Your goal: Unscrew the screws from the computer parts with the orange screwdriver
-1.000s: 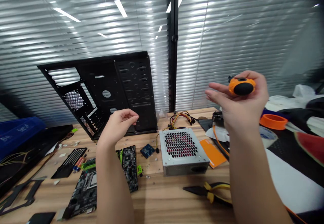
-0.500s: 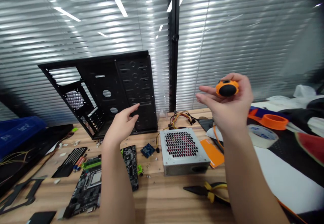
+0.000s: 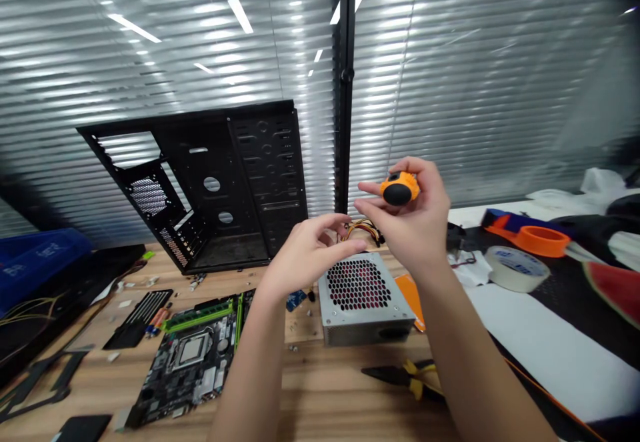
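Observation:
My right hand point(image 3: 423, 222) is closed around an orange-and-black screwdriver handle point(image 3: 400, 189), whose butt end faces me; its shaft is hidden. It is held in the air above and behind the grey power supply point(image 3: 367, 329), a metal box with a honeycomb grille. My left hand point(image 3: 310, 252) hovers by the power supply's back left corner, fingers curved, thumb apart, holding nothing. Coloured cables point(image 3: 364, 227) lie behind the box, partly covered by this hand. Left of my left forearm lies a motherboard point(image 3: 200, 352) with green memory slots.
A black computer case point(image 3: 270, 155) stands open at the back, before the window blinds. Pliers point(image 3: 413, 381) with yellow-black handles lie at the front. Tape point(image 3: 517, 269) and white paper point(image 3: 545, 342) are on the right, a blue bin point(image 3: 40, 262) on the left. Small parts are scattered about.
My left hand has moved right, from in front of the case to the power supply. My right hand has come left with the screwdriver, so the two hands are closer together.

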`<state>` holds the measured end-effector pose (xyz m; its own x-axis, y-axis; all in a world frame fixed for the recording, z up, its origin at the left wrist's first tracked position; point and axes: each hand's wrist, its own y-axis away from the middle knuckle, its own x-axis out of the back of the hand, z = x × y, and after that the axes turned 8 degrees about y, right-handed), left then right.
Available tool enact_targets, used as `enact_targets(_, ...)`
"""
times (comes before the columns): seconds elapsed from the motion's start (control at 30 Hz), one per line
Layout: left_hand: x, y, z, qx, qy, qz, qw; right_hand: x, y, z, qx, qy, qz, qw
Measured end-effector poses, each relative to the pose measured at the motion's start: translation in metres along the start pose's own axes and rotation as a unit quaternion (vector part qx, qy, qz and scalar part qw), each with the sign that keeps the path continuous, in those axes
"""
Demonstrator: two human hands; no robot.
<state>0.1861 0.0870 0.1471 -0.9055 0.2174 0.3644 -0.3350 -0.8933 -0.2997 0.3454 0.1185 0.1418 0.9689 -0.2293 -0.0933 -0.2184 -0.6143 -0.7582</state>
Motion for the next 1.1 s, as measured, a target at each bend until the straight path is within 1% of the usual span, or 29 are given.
enact_targets(0.1,-0.004,-0.003,-0.003,0.013,0.005,-0.023,1.000,-0.002,0.002,0.000,0.002,0.002,-0.008,1.000)
enact_targets(0.17,-0.007,-0.006,-0.005,0.016,0.031,-0.035,0.999,-0.002,0.002,-0.001,-0.003,0.010,-0.010,1.000)
enact_targets(0.3,-0.014,-0.010,-0.008,0.027,0.153,-0.073,0.985,-0.003,0.003,-0.003,-0.010,0.023,-0.013,1.000)
enact_targets(0.37,-0.016,-0.011,-0.008,0.028,0.196,-0.069,0.978,-0.003,0.003,-0.003,-0.008,0.024,-0.015,1.000)
enact_targets(0.43,-0.014,-0.011,-0.008,0.026,0.196,-0.055,0.979,-0.003,0.003,-0.002,-0.007,0.020,-0.020,1.000)
enact_targets(0.53,-0.004,-0.008,-0.007,0.035,0.143,-0.037,0.988,0.000,0.003,-0.002,-0.017,0.016,-0.036,0.999)
enact_targets(0.6,0.008,-0.004,-0.006,0.040,0.081,-0.010,0.996,0.003,0.002,-0.002,-0.031,0.023,-0.061,0.997)
enact_targets(0.67,0.023,0.003,-0.004,0.041,0.003,0.036,0.999,0.005,0.003,-0.003,-0.043,0.036,-0.093,0.994)
enact_targets(0.73,0.039,0.012,-0.001,0.046,-0.079,0.087,0.992,0.006,0.004,-0.004,-0.050,0.042,-0.124,0.990)
enact_targets(0.8,0.053,0.021,0.001,0.051,-0.131,0.120,0.983,0.004,0.006,-0.006,-0.050,0.037,-0.150,0.987)
enact_targets(0.9,0.068,0.033,0.004,0.056,-0.157,0.137,0.976,-0.001,0.010,-0.007,-0.048,0.010,-0.179,0.983)
enact_targets(1.0,0.076,0.040,0.002,0.057,-0.167,0.155,0.972,-0.007,0.014,-0.008,-0.061,-0.019,-0.199,0.978)
enact_targets(1.07,0.081,0.043,-0.001,0.051,-0.167,0.198,0.964,-0.008,0.016,-0.009,-0.074,-0.023,-0.202,0.976)
enact_targets(1.1,0.084,0.044,-0.003,0.047,-0.167,0.235,0.957,-0.009,0.017,-0.009,-0.080,-0.019,-0.198,0.977)
